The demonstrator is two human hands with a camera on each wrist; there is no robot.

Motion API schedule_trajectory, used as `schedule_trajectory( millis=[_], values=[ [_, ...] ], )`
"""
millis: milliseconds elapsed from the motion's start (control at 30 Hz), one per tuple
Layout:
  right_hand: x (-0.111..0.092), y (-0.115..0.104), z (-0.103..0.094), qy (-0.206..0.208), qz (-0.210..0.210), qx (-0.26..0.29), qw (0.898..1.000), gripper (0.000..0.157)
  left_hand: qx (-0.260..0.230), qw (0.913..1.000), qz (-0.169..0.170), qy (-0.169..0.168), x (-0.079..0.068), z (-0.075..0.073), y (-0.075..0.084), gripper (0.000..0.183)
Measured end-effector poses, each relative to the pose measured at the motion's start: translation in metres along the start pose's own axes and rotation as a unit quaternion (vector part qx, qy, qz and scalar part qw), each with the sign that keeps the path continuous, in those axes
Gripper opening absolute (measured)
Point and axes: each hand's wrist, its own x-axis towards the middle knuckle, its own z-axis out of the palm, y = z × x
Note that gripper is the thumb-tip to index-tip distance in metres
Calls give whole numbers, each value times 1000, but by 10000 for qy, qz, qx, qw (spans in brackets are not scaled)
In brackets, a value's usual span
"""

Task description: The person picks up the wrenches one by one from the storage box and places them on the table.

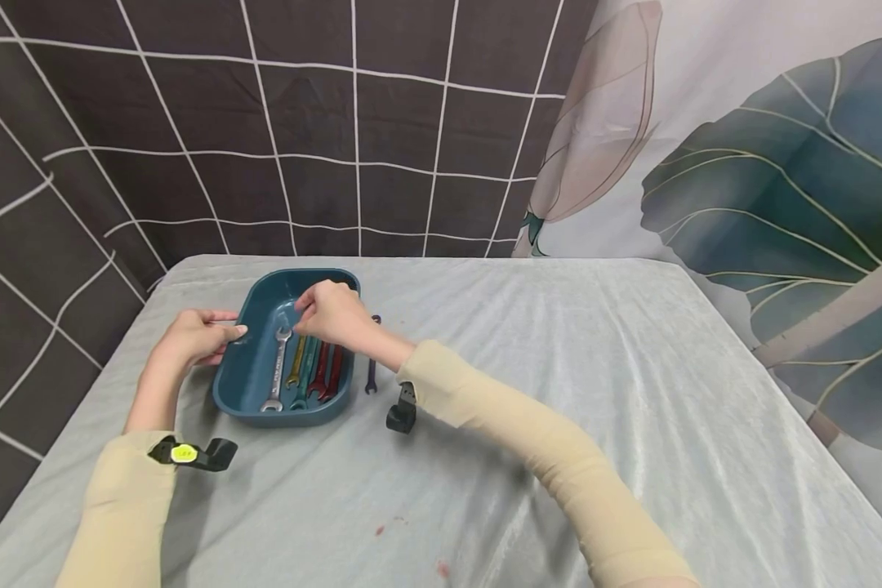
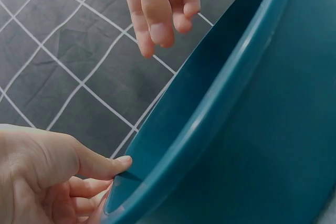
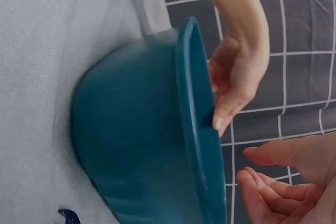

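Observation:
A teal plastic basin stands on the cloth-covered table. Its left rim is pinched by my left hand, thumb over the inner side, as the left wrist view also shows. Over the basin's right part hovers my right hand; in the right wrist view its thumb and fingers are apart, loosely bent, with nothing between them. Inside lie a silver wrench, a yellow wrench, a green wrench and red wrenches, their upper ends partly hidden by the right hand.
A dark purple wrench lies on the table just right of the basin, partly covered by the right wrist. The grey table cloth is wrinkled. A dark grid-patterned curtain hangs behind and at the left; a leaf-patterned curtain hangs at the right.

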Motion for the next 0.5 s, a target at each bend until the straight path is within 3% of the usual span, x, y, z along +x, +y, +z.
schedule_trajectory(
  millis=[167,500],
  values=[
    [5,-2,7,-81,25,-51,10000,29,-36,10000,-34,2,1,-1,0,56],
    [16,-7,18,-273,479,-302,9980,32,-37,9999,-129,16,3,0,-2,56]
  ],
)
